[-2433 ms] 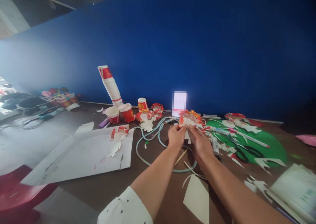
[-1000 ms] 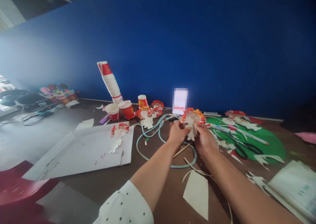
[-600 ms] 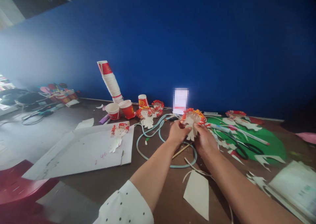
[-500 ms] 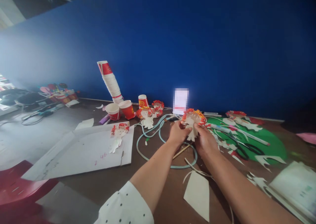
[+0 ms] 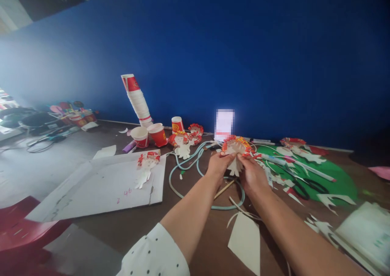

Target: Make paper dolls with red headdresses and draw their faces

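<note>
While both arms reached forward over the brown table point(image 5: 128, 227), the left hand point(image 5: 217, 167) and right hand point(image 5: 252, 176) pinched a red-fringed white paper-cup figure point(image 5: 236, 151) between closed fingers.

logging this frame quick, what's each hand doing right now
Left hand: closed, pinching the paper figure.
Right hand: closed, pinching the same paper figure.

Paper figure point(image 5: 235, 151): pale cut-out body with a fringe of red and orange curled strips round the head. Held upright, just above the brown table, near the blue wall.
</note>
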The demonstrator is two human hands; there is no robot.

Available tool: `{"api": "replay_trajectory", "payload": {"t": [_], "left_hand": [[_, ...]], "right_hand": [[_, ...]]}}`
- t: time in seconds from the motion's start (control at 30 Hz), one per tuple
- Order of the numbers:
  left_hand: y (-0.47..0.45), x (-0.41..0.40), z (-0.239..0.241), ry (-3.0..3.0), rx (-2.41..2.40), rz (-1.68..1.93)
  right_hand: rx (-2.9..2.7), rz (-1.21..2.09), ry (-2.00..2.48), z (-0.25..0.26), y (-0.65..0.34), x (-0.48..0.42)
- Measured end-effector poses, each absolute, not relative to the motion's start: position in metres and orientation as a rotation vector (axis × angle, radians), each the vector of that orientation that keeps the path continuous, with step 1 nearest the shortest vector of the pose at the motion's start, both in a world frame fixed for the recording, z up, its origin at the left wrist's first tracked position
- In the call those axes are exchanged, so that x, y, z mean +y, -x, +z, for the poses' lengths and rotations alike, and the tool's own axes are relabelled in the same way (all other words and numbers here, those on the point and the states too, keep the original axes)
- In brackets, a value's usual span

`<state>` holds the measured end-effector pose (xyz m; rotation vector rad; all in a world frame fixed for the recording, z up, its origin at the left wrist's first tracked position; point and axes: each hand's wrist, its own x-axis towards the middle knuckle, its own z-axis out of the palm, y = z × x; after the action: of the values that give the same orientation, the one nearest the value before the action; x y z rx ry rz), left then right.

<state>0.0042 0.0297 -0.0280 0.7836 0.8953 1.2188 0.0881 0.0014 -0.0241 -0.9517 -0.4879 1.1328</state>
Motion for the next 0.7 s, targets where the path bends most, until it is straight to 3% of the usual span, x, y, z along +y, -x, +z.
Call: {"api": "replay_trajectory", "payload": {"t": [0.7], "left_hand": [[-0.006, 0.037, -0.035, -0.619, 0.859, 1.346]], "right_hand": [[-0.626, 1.131, 1.125, -0.023, -0.089, -0.004]]}}
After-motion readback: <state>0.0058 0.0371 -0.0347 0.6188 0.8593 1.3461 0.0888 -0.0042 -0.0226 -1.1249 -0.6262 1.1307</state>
